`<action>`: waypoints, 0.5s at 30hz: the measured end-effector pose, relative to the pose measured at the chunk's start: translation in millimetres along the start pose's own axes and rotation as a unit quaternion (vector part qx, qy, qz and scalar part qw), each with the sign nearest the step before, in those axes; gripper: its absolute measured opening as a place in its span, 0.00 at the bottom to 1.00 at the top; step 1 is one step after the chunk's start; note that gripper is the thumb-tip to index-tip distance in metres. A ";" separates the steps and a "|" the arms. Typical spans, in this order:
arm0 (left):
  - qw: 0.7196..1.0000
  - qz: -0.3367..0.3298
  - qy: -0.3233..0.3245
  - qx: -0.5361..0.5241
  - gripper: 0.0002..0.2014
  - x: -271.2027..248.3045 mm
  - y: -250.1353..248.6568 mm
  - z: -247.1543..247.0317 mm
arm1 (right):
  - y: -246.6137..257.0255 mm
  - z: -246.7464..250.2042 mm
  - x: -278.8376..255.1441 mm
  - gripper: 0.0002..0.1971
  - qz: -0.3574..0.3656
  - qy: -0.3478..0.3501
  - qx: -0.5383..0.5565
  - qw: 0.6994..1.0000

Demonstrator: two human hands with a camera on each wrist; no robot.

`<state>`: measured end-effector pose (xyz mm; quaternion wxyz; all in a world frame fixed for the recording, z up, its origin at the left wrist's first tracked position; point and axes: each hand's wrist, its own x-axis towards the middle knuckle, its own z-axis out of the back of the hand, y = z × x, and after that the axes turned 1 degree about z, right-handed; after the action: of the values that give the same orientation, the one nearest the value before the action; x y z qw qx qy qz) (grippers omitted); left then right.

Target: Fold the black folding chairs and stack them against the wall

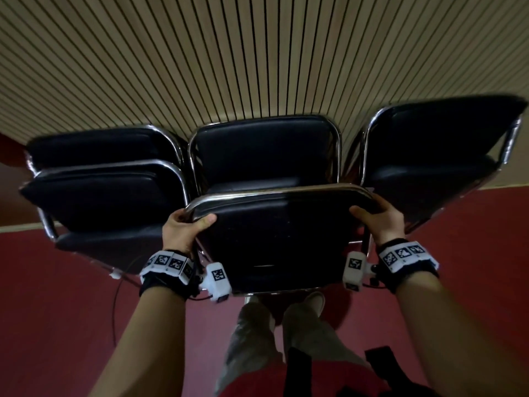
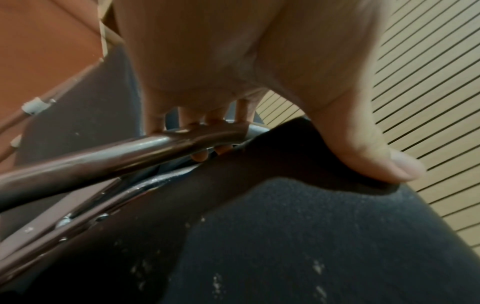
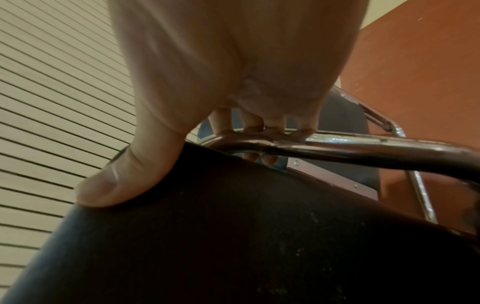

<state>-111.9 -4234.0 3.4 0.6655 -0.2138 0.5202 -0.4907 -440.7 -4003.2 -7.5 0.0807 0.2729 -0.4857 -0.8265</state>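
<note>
I hold a folded black chair (image 1: 280, 239) with a chrome frame upright in front of me, just before the wall. My left hand (image 1: 186, 227) grips its top left corner; the fingers (image 2: 197, 121) wrap the chrome tube (image 2: 103, 156) and the thumb lies on the black pad (image 2: 298, 236). My right hand (image 1: 375, 219) grips the top right corner the same way, fingers (image 3: 259, 123) round the tube (image 3: 363, 152), thumb on the pad (image 3: 233, 246). Other folded black chairs lean at the wall: two at the left (image 1: 106, 196), one in the middle (image 1: 266, 150), one at the right (image 1: 440, 156).
A slatted wooden wall (image 1: 257, 53) rises behind the chairs. The floor (image 1: 57, 296) is dark red carpet. My legs and shoes (image 1: 286, 310) stand just under the held chair. A thin cable (image 1: 117, 305) hangs near my left wrist.
</note>
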 end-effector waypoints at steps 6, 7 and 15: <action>0.999 0.011 0.040 0.002 0.37 37.0 1.5 -0.7 | -1.3 -19.8 -1.3 0.20 -0.009 -0.005 0.034 0.999; 0.999 0.013 0.043 0.000 0.37 39.4 1.7 -1.0 | -0.7 -22.3 -1.8 0.19 -0.012 -0.006 0.041 0.999; 0.998 0.027 0.059 0.027 0.35 72.0 8.6 -9.7 | 0.4 -37.3 7.6 0.17 -0.018 -0.013 0.023 0.999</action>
<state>-118.6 -4291.1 -41.8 0.6522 -0.1525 0.5504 -0.4983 -427.4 -4034.7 -24.2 0.0531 0.2727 -0.5009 -0.8197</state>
